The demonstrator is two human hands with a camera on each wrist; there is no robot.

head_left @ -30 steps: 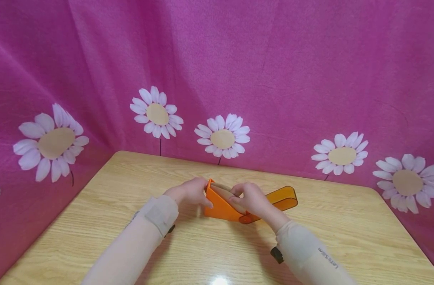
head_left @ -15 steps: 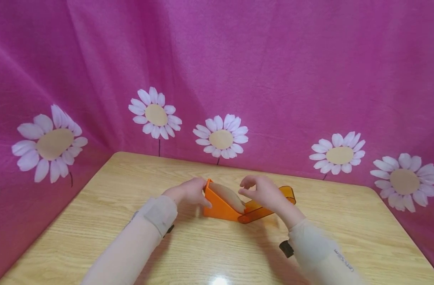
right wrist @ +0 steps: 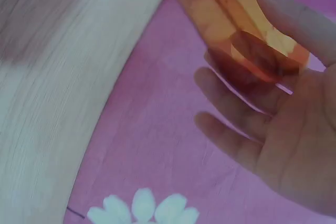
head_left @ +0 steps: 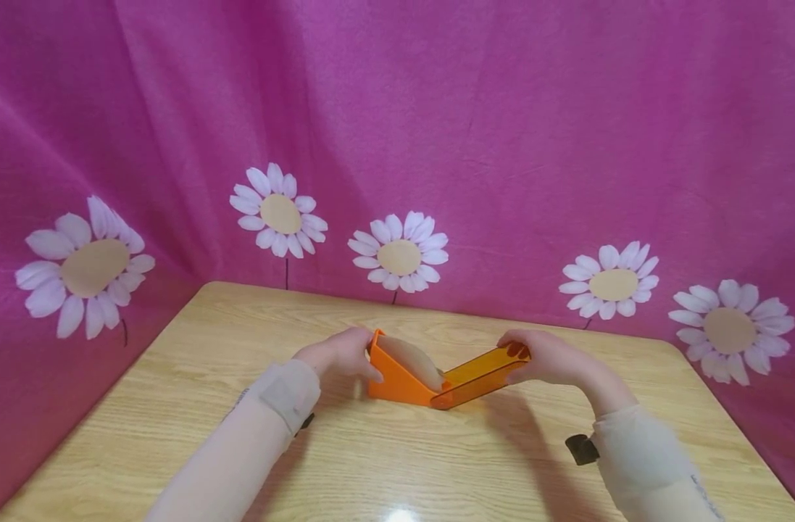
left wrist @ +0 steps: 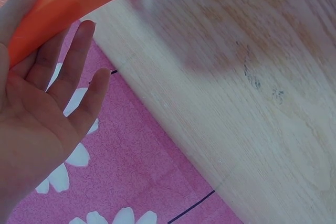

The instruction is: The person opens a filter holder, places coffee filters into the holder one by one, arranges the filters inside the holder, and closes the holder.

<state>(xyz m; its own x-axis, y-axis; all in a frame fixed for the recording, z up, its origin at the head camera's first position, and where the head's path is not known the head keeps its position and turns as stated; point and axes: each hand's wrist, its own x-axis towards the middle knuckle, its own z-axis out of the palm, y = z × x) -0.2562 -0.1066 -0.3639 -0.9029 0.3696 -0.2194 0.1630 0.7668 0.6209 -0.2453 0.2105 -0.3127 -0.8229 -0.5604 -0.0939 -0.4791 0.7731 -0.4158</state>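
Note:
An orange box (head_left: pixel 397 380) stands mid-table in the head view, with a brown, rounded paper piece (head_left: pixel 410 357) like a coffee filter sticking up inside it. Its see-through amber lid (head_left: pixel 472 380) is swung out to the right, hinged at the box's low end. My left hand (head_left: pixel 345 353) grips the tall left end, thumb on the near side; the left wrist view shows the thumb on the orange wall (left wrist: pixel 73 1) and some fingers spread off it. My right hand (head_left: pixel 554 357) holds the lid's free end between thumb and fingers, which show through the amber plastic (right wrist: pixel 220 19).
The wooden table (head_left: pixel 345 464) runs beneath both forearms. A pink cloth (head_left: pixel 501 145) printed with white daisies hangs behind its back edge and along its left side. Dark wrist-camera mounts (head_left: pixel 581 449) sit under the sleeves.
My right hand has let go of the brown paper, moved right and taken hold of the amber lid's free end. My left hand still grips the box.

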